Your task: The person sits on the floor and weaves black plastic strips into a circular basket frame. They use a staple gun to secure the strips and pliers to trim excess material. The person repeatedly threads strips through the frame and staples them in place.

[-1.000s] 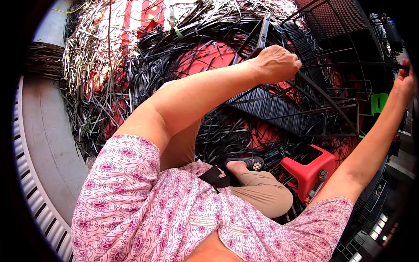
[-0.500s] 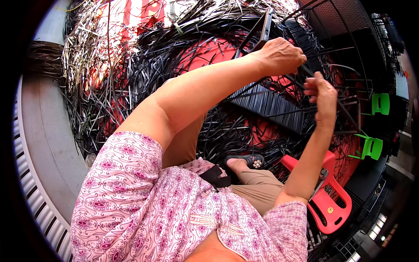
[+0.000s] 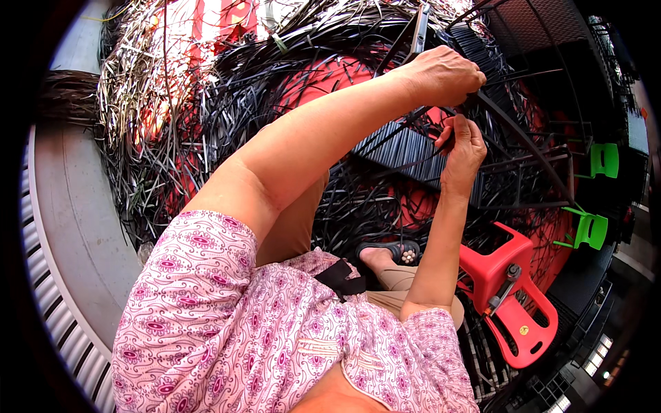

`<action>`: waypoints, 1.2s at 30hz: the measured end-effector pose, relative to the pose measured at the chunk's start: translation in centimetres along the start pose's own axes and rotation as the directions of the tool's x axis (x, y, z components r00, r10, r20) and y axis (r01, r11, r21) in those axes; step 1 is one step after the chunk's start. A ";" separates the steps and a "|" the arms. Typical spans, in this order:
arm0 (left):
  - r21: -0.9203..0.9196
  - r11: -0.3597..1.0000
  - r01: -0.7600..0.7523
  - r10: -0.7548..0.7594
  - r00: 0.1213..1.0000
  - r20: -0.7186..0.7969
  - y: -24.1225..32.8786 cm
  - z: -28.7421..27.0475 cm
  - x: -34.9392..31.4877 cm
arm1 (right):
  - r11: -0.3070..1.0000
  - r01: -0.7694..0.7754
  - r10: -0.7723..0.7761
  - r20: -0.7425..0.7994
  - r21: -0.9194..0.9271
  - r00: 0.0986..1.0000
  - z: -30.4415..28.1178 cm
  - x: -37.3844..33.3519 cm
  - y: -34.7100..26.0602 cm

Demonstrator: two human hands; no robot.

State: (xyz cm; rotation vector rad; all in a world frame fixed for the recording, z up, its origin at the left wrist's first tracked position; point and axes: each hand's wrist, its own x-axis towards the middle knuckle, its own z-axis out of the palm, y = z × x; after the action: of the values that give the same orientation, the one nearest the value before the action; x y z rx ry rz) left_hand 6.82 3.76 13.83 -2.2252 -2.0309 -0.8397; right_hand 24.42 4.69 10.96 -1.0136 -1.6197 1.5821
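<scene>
My left hand (image 3: pixel 447 74) is closed in a fist at the upper end of a bar of a black metal frame (image 3: pixel 530 141). What its fingers grip is hidden behind the knuckles. Just below it, my right hand (image 3: pixel 465 153) is raised with thumb and fingers pinched together. A thin black strip (image 3: pixel 421 163) seems to run from that pinch toward the lower left. Under both hands lies a panel of closely wound dark strips (image 3: pixel 396 148), part of the same framework. Another leg of the frame (image 3: pixel 418 33) rises beyond my left hand.
Loose black strips (image 3: pixel 227 117) heap across the red floor covering (image 3: pixel 323 82). A red plastic stool (image 3: pixel 496 258) stands by my right knee, with a metal tool (image 3: pixel 508 279) on it. Two green chairs (image 3: pixel 591 230) are farther right. A grey ledge (image 3: pixel 76 186) runs along the left.
My right hand has moved left and in toward my left hand, its fingers going from spread to pinched. The left fist has stayed nearly in place. More of the red stool shows.
</scene>
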 end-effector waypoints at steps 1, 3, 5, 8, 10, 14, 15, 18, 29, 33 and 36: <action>-0.008 1.000 0.003 -0.003 1.000 -0.001 -0.1 0.0 0.0 | 1.000 0.010 -0.010 0.007 0.007 1.000 -0.1 0.1 0.0; -0.026 1.000 0.006 -0.006 1.000 -0.005 -0.3 0.2 0.1 | 1.000 0.022 -0.022 0.002 0.018 1.000 -0.3 0.3 0.0; -0.008 1.000 0.011 -0.011 1.000 -0.026 -0.3 0.4 0.2 | 0.999 0.024 -0.024 -0.014 0.029 1.000 -0.4 0.2 -0.2; 0.006 1.000 0.028 -0.027 0.999 -0.019 -0.5 0.4 0.4 | 0.998 0.041 -0.041 -0.011 0.046 0.999 -0.7 0.7 -0.5; 0.010 0.999 0.049 -0.049 0.999 0.003 -0.5 0.2 0.5 | 0.997 0.048 -0.047 -0.004 0.057 0.999 -0.7 0.8 0.0; 0.022 0.997 0.071 -0.071 0.997 -0.015 -0.4 0.4 0.7 | 0.995 0.015 -0.015 0.001 0.094 1.000 -0.7 1.7 1.7; 0.025 0.996 0.089 -0.089 0.996 -0.009 -0.4 0.2 0.8 | 0.992 0.020 -0.021 0.004 0.123 1.000 -0.7 2.0 2.1; 0.005 0.994 0.111 -0.111 0.994 -0.026 -0.7 0.4 0.9 | 0.980 0.027 -0.031 0.020 0.198 0.999 -0.3 2.8 3.3; -0.173 0.984 -0.037 0.015 0.992 -0.127 -2.9 0.7 3.6 | 0.973 -0.111 0.104 0.043 0.201 0.994 -1.2 1.3 10.8; 0.175 0.976 0.127 -0.147 0.984 0.105 -5.7 -3.8 7.1 | 0.956 -0.269 0.263 0.063 0.117 0.963 -1.4 -0.9 15.2; 0.171 0.982 0.084 -0.003 0.905 -0.426 -11.6 1.3 8.4 | 0.943 -0.311 0.305 0.065 0.115 0.950 -1.4 -1.7 18.5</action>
State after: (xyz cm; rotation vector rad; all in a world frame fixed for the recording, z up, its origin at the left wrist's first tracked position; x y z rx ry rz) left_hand -3.32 13.80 12.09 -1.7192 -1.8651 -0.9880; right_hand 28.09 3.39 -7.24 -1.2166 -1.4227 1.9002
